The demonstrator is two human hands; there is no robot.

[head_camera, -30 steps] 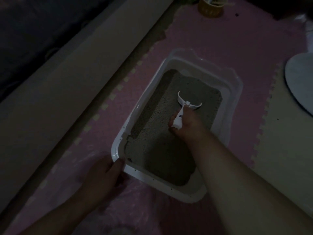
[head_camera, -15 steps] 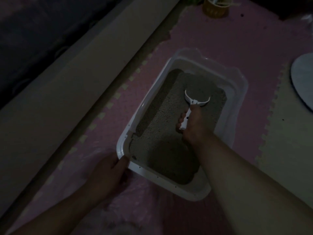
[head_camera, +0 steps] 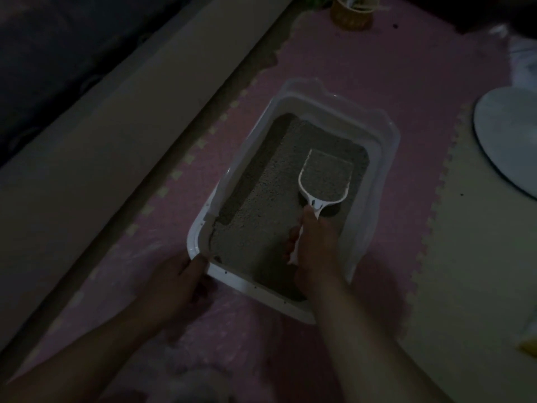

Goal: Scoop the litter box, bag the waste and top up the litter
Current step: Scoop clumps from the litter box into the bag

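A pink foam mat [head_camera: 363,68] with puzzle edges covers the middle of the floor, a pale mat [head_camera: 465,286] lies at the lower right, a round white thing [head_camera: 505,141] sits at the right edge, and a small yellow cup [head_camera: 350,14] stands at the top.

We are in a dim room of a home, looking down at the floor. Pink foam puzzle mats [head_camera: 363,68] with interlocking edges cover it, a cat's litter box [head_camera: 386,146] sits on them, and a small yellow cup [head_camera: 350,13] stands near the far edge.
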